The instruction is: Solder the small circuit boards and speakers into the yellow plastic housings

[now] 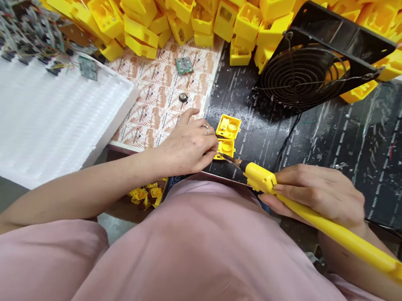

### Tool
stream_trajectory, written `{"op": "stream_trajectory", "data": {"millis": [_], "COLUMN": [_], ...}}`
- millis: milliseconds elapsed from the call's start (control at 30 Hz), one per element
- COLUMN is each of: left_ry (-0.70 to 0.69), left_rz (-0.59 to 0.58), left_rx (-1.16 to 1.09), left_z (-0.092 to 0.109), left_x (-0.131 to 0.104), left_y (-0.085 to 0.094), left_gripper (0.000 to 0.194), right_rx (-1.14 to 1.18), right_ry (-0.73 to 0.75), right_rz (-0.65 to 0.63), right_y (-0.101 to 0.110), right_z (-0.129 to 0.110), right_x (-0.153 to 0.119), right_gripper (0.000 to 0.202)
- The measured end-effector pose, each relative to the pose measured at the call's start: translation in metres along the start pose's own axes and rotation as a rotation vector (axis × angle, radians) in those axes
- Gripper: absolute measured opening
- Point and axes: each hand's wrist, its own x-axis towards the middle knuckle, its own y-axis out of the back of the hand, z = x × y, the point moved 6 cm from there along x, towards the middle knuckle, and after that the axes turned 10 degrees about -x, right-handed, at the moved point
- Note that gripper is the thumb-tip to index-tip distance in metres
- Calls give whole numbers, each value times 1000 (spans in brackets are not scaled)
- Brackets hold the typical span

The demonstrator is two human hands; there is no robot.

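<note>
An opened yellow plastic case lies on the black table near its front edge, its upper half [228,127] above the lower half [226,147]. My left hand [191,143], with a ring on one finger, has its fingertips at the left edge of the lower half; what they pinch, if anything, is hidden. In my right hand [319,193] is a yellow-handled tool [260,176], its thin metal tip reaching into the lower half. Behind my left hand, a small round black part [183,97] and a green circuit board [184,65] rest on the patterned sheet.
A black fan [304,75] leans at the back right. Many yellow cases [139,32] are heaped along the back. White foam [56,113] on the left bears wired boards [29,27]. Yellow pieces [147,194] sit below the table edge.
</note>
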Motion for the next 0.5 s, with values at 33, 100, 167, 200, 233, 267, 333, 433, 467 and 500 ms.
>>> {"op": "stream_trajectory", "data": {"millis": [33, 100, 167, 200, 233, 267, 333, 433, 467, 500], "left_ry": [-1, -2, -5, -4, -2, -1, -1, -1, 0, 3], "left_rz": [-7, -13, -11, -10, -9, -7, 0, 8, 6, 2], "left_rx": [5, 12, 12, 15, 19, 25, 37, 44, 45, 46], "left_z": [0, 0, 0, -1, -1, 0, 0, 1, 1, 0], "left_x": [0, 1, 0, 0, 0, 1, 1, 2, 2, 2], "left_y": [0, -1, -1, -2, -2, -2, -3, -3, -3, -3], "left_gripper": [30, 30, 28, 28, 28, 28, 28, 29, 29, 29], "right_rx": [-7, -26, -17, -4, 6, 12, 9, -5, -16, -32], "right_ry": [-29, -85, -77, -46, -14, 12, 47, -31, -91, -146], "right_rz": [-17, -46, -34, -7, 8, 11, -8, -20, 4, 31], "right_y": [1, 1, 0, 0, 0, -1, -2, 1, 4, 6], "right_z": [1, 4, 4, 3, 2, 1, 0, 3, 6, 9], "right_x": [-1, -4, -4, -3, -2, -1, 1, -4, -7, -10], "right_gripper": [22, 22, 27, 30, 31, 31, 30, 18, 11, 6]}}
